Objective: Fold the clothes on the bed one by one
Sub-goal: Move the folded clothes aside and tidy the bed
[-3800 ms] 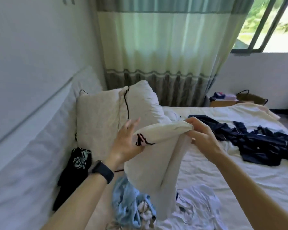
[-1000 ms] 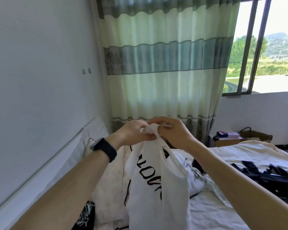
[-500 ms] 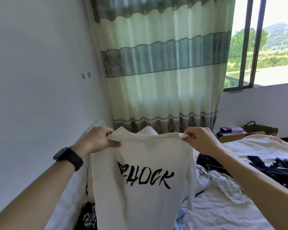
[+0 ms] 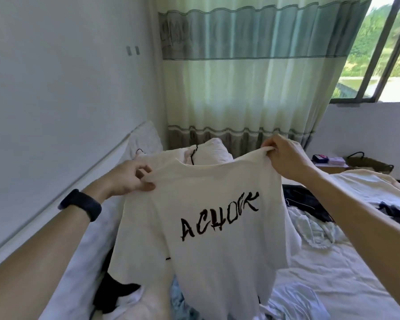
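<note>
Now wider apart, left hand (image 4: 131,179), right hand (image 4: 285,159) higher, T-shirt (image 4: 217,257) tilted

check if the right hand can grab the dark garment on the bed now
Probably not yet: the right hand pinches the white T-shirt. The dark garment lies uncovered under that arm, so releasing the grip should suffice.

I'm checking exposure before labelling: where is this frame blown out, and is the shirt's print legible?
Head view: the upper-right window is partly blown out and backlights the curtain; the white T-shirt, pinched by the left hand and right hand, is evenly lit, its black print legible though soft.
</note>
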Demonstrator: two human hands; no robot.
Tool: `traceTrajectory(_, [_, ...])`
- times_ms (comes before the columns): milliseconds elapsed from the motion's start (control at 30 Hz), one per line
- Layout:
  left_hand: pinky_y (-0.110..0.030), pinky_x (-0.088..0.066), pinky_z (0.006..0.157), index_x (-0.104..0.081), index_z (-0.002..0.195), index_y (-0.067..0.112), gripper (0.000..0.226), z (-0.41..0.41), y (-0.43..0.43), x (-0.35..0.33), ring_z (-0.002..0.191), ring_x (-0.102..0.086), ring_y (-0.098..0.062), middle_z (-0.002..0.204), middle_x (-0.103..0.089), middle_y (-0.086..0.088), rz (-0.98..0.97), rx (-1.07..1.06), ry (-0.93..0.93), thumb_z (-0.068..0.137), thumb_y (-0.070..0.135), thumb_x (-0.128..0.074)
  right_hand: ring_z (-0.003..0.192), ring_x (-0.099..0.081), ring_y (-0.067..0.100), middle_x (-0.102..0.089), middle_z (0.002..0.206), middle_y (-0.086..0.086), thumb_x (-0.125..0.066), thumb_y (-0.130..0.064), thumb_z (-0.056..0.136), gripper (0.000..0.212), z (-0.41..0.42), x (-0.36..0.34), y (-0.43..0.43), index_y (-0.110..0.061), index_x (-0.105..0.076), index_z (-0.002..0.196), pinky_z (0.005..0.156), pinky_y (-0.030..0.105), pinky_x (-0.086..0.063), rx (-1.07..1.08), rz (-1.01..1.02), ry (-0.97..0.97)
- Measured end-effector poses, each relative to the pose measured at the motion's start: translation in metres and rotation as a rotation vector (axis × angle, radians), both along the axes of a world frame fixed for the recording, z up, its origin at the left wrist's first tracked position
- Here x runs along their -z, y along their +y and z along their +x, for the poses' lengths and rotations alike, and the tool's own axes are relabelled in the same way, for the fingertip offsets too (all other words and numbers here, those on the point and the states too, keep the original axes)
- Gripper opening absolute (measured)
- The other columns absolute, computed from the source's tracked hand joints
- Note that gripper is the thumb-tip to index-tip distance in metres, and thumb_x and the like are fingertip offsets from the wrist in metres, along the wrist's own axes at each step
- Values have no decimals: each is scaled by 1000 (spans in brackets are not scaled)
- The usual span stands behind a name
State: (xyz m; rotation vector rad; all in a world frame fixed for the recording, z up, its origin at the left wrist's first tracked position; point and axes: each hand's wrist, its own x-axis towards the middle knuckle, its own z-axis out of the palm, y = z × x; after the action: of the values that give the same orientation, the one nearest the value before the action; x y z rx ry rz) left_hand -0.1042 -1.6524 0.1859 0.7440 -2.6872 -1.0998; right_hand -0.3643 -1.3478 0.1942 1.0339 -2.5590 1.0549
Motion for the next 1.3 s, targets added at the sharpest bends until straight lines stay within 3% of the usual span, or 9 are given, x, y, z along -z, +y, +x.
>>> traceTrajectory(100, [-26, -43, 66, -63, 89, 25, 14, 6, 9, 16, 83, -63, -20, 89, -67, 8, -328, -205, 282, 85, 23, -76, 90, -53, 20, -60, 99, -4, -52, -31, 101, 17, 18, 20, 5, -19, -64, 106, 77, 31, -39, 157, -142, 73])
traceTrajectory(167, [-33, -44, 65, -62, 84, 24, 15, 20, 10, 43, 84, -63, -21, 85, -67, 7, -417, -212, 55, 92, 36, -66, 82, -58, 25, -66, 93, 0, -44, -49, 100, 37, 25, 60, 16, -19, -63, 92, 74, 39, -51, 168, 160, -27])
traceTrajectory(233, [-34, -48, 69, -69, 79, 28, 14, 35, 5, 77, 88, -65, -22, 86, -70, 4, -312, -155, -141, 92, 30, -67, 76, -60, 28, -70, 90, 6, -42, -47, 100, 40, 32, 95, 30, -19, -61, 79, 72, 44, -55, 229, 390, -106])
traceTrajectory(367, [-15, -43, 67, -75, 92, 20, 12, 50, 12, 94, 87, -63, -14, 91, -73, 1, -146, -126, 92, 87, 10, -73, 81, -52, 30, -57, 89, 4, -44, -29, 105, 24, 56, 118, 45, -12, -57, 94, 70, 42, -45, 352, 118, -38])
traceTrajectory(567, [-25, -48, 84, -78, 97, 17, 25, 89, 33, 82, 86, -68, -11, 94, -76, -5, 228, 127, -226, 81, 36, -79, 84, -55, 36, -62, 88, 13, -43, -45, 105, 45, 79, 139, 77, -4, -53, 87, 70, 40, -39, 350, 187, -328])
traceTrajectory(733, [-22, -58, 75, -75, 107, 6, 39, 124, 44, 70, 97, -72, -21, 111, -73, -15, 499, 4, -53, 84, 38, -74, 69, -51, 28, -52, 69, 7, -52, -57, 98, 59, 95, 123, 111, -5, -45, 72, 65, 40, -36, 246, 64, -304])
traceTrajectory(867, [-32, -56, 84, -77, 101, 9, 75, 147, 63, 51, 93, -71, -21, 105, -75, -13, 402, -77, 39, 49, 60, -93, 72, -55, 23, -59, 75, 3, -58, -62, 94, 59, 107, 112, 148, -4, -58, 79, 65, 36, -39, 86, 69, -335])
traceTrajectory(1067, [-39, -52, 91, -76, 96, 14, 27, 182, 138, 61, 95, -70, -23, 100, -75, -9, 135, -212, 70, 83, 37, -78, 73, -54, 25, -58, 76, 5, -67, -31, 83, 16, 141, 132, 200, -16, -68, 77, 67, 36, -38, -140, -200, -654])
traceTrajectory(1300, [-17, -55, 67, -77, 89, 15, 68, 235, 183, 63, 80, -68, -13, 88, -74, -2, 331, -184, 256, 43, 63, -92, 61, -40, 7, -45, 62, -11, -60, -28, 103, 32, 170, 140, 257, -18, -60, 72, 53, 18, -29, -159, -311, -417])
